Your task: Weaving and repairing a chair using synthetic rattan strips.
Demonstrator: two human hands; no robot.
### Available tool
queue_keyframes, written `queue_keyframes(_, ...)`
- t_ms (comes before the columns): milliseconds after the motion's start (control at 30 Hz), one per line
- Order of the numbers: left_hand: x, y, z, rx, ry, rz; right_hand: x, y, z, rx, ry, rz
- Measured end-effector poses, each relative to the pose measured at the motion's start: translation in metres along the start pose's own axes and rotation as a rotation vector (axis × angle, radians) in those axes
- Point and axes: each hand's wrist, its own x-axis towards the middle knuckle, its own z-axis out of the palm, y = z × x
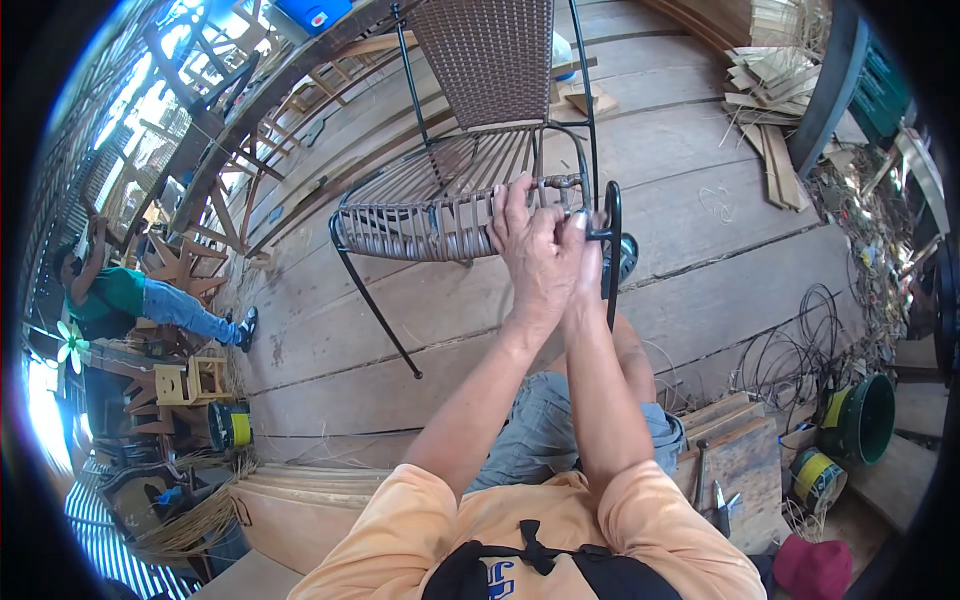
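Hands at the chair's front corner

Both hands met where the seat (440, 215) rim ran leftward: left hand (530, 255) closed over the wrapped rim, right hand (588, 250) pinching a strand beside the frame (612, 240).

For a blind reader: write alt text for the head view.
Both hands, left hand and right hand, work brown wicker strands at the front rim of a black metal-framed chair on a plank floor. Another person sits far left among wooden frames.

A green bucket (862, 418) stands near coiled black wire (795, 350) on plank floor (700, 270).
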Motion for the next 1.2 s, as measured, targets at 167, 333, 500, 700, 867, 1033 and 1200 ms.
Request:
queue_keyframes(167,-0.012,0.005,-0.022,-0.245,-0.021,0.010,-0.091,0.018,0.041,-1.596,0.616,-0.482)
queue_keyframes(333,-0.062,0.038,-0.072,-0.597,-0.363,-0.219,-0.088,0.007,0.087,-1.040,0.563,-0.183)
queue_keyframes(500,-0.068,0.041,-0.195,-1.139,-0.380,-0.220,-0.064,0.001,0.097,-0.175,0.293,0.278)
queue_keyframes(700,-0.004,0.002,-0.579,-1.239,0.509,-0.383,-0.080,0.012,0.077,-0.579,0.601,0.104)
queue_keyframes(867,-0.079,-0.058,-0.695,-0.786,0.629,-0.437,-0.076,0.041,0.092,-0.838,0.628,0.123)
queue_keyframes(1033,-0.127,-0.075,-0.708,-0.067,0.253,-1.023,-0.077,0.038,0.063,-1.278,0.654,-0.152)
queue_keyframes(1200,-0.187,-0.090,-0.701,0.706,-0.136,-1.529,-0.088,0.023,0.066,-1.880,0.426,-0.325)
